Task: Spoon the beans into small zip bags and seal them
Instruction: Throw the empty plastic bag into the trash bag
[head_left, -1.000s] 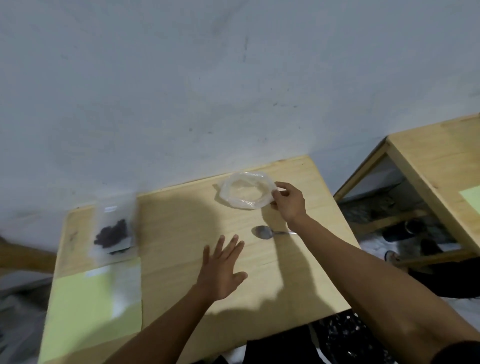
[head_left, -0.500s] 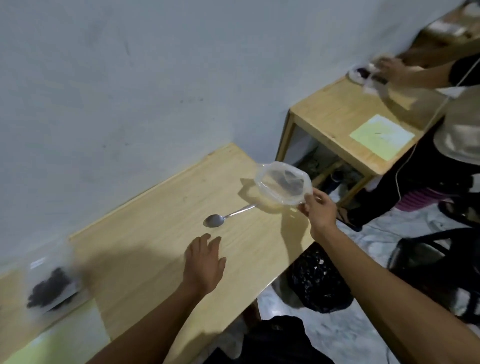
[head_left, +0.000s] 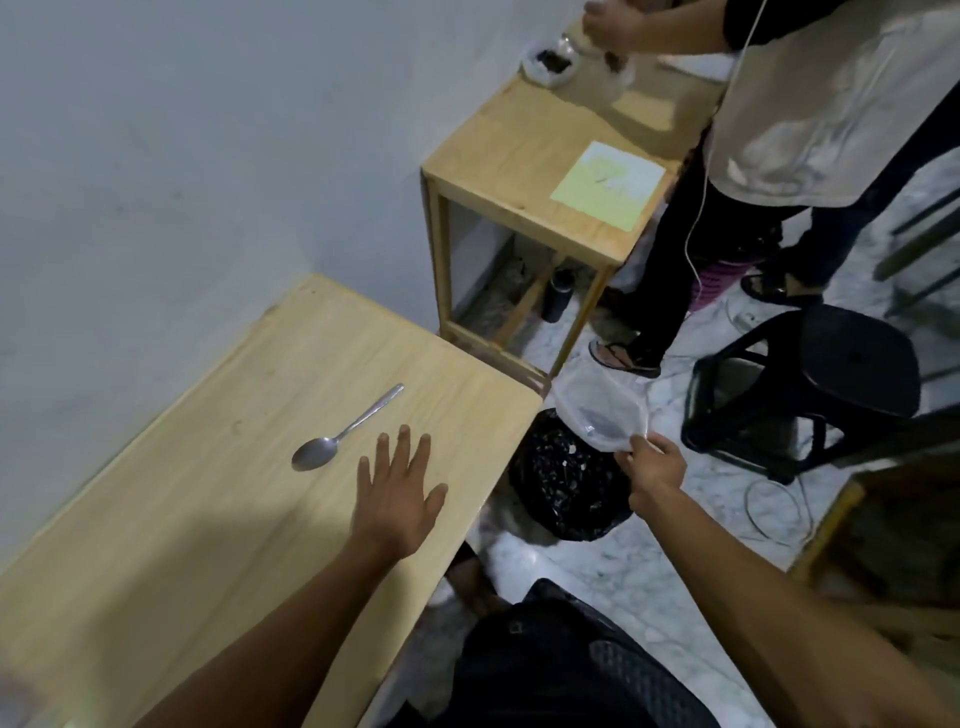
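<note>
The right hand (head_left: 655, 464) pinches the near rim of a clear plastic container (head_left: 602, 414) held past the table's right edge over a black bin bag (head_left: 563, 486), while the left hand (head_left: 399, 493), fingers spread, lies flat on the wooden table (head_left: 218, 499) just near of the spoon (head_left: 340, 434)

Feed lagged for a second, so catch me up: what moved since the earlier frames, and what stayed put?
The right hand, gripping the clear plastic container by its rim throughout, carried it off the table and out past the right edge; it now hangs over the black bin bag on the floor. The spoon still lies on the table, and the left hand stays open, fingers spread.
</note>
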